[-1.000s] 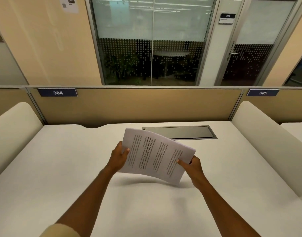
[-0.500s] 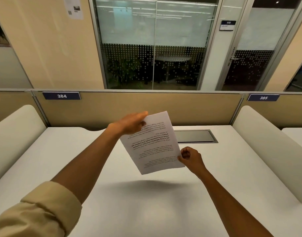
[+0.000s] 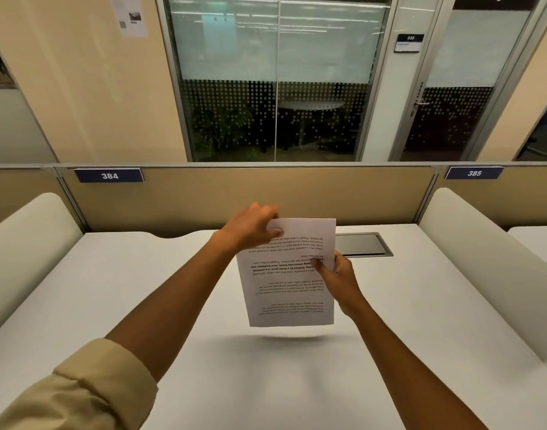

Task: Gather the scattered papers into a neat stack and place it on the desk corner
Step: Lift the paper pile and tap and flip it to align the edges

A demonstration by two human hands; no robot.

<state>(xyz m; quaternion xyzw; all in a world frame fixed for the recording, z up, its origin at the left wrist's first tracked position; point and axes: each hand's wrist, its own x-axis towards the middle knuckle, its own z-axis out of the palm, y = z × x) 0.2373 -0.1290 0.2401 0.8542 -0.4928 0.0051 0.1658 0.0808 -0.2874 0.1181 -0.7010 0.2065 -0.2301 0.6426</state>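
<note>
A: What is each grip doing?

B: The left hand [image 3: 250,226] pinches the top left corner of the papers [image 3: 289,274], thumb on the printed face and fingers behind. The right hand [image 3: 338,274] is closed on the right edge about halfway down, thumb pressed on the text.

A: So both are holding the same thing?

B: Yes, both grips are shut on the papers, which hang upright between them, clear of the counter [image 3: 173,305]. The print reads upside down from the wearer's side.

A: Where do the papers sit against the rest?

B: Their lower edge hangs below the right grip, and a soft shadow lies on the counter just beneath it. Beyond the right grip, a dark cable hatch [image 3: 363,244] is set flush in the counter, partly hidden by the top right of the sheet. Past the left grip runs the tan divider panel [image 3: 235,193], with the plate 384 [image 3: 109,175] up to its left.

A: Anything on the arms?

B: A beige sleeve [image 3: 80,392] is rolled up the left forearm.
</note>
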